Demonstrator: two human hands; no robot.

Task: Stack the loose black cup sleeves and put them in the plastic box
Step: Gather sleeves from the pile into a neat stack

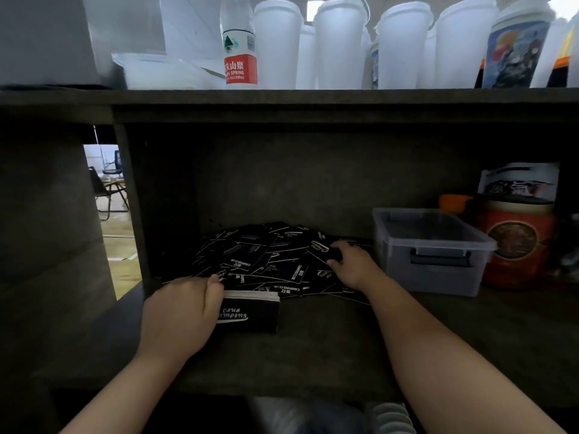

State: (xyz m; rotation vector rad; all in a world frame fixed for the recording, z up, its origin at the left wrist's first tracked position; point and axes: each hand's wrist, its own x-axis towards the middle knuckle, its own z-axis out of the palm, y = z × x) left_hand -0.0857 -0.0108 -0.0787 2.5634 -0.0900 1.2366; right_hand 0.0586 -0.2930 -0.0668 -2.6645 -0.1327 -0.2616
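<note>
A heap of loose black cup sleeves with white lettering lies on the dark shelf, back centre. In front of it stands a neat stack of sleeves on edge, and my left hand grips its left end. My right hand reaches into the right side of the heap and pinches one loose sleeve. A clear plastic box with no lid sits to the right of the heap, and it looks empty.
A red patterned container stands behind the box at the right. On the shelf above are a water bottle and several white cups. The shelf's left wall is close to the heap.
</note>
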